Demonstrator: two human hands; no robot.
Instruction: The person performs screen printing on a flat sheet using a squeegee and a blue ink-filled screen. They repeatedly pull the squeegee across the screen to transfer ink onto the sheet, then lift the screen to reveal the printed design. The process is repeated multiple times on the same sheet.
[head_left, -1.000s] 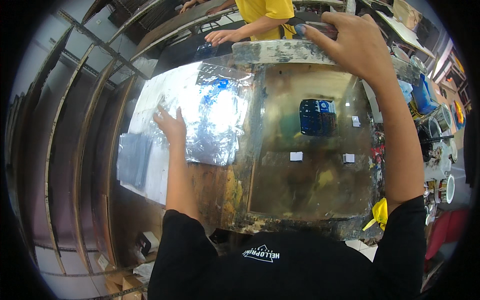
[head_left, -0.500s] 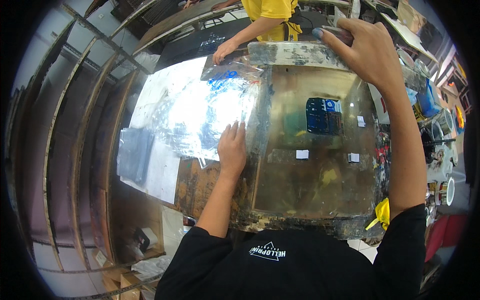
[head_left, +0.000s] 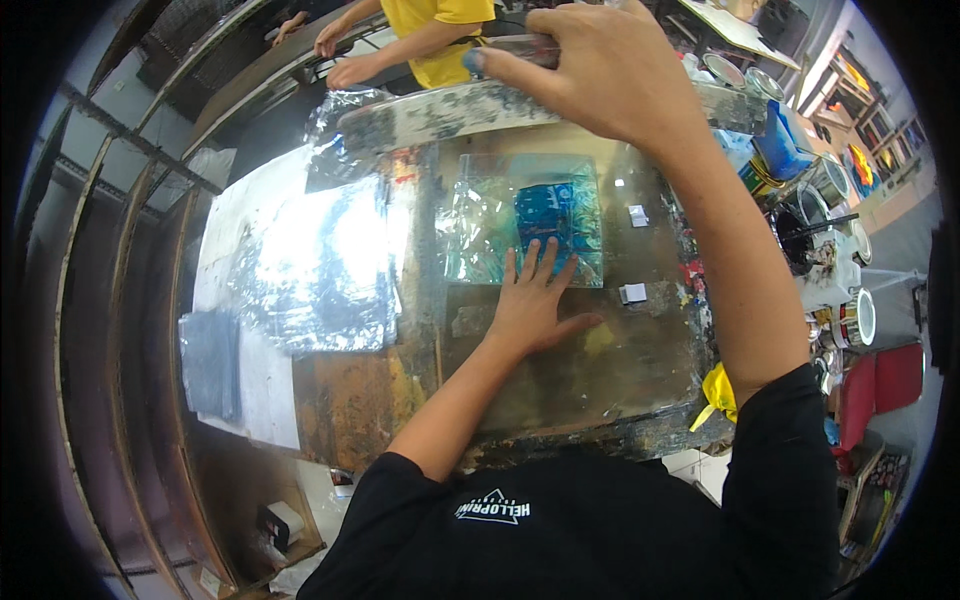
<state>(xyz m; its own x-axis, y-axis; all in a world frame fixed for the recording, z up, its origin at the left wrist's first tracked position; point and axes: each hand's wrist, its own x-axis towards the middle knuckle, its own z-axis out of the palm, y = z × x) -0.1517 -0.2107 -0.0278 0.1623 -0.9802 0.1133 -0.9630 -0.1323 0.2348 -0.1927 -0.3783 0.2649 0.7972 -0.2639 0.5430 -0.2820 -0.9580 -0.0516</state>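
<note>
My left hand (head_left: 528, 308) rests palm down with fingers spread, its fingertips on a clear plastic sheet (head_left: 475, 240). That sheet lies on the stained work board (head_left: 560, 385), over a dark blue rectangle (head_left: 545, 212). My right hand (head_left: 625, 75) is raised at the far side, thumb and fingers curled round the upper edge of an ink-stained wooden frame (head_left: 450, 115). Blue ink marks the thumb, and the exact grip is partly hidden. Left of the board lies a glossy pile of clear plastic sheets (head_left: 320, 265) on white paper (head_left: 265, 395).
Across the table, a person in a yellow shirt (head_left: 440, 25) has both hands near a clear plastic sheet (head_left: 345, 105). Small white folded tabs (head_left: 633, 293) sit on the board. Paint cans (head_left: 850, 318) crowd the right side, near a yellow cloth (head_left: 715, 395). Shelving (head_left: 120, 380) stands left.
My left hand has moved right from the plastic pile to the board, where a clear sheet now covers the blue rectangle. The other person's hand has drawn back from the pile.
</note>
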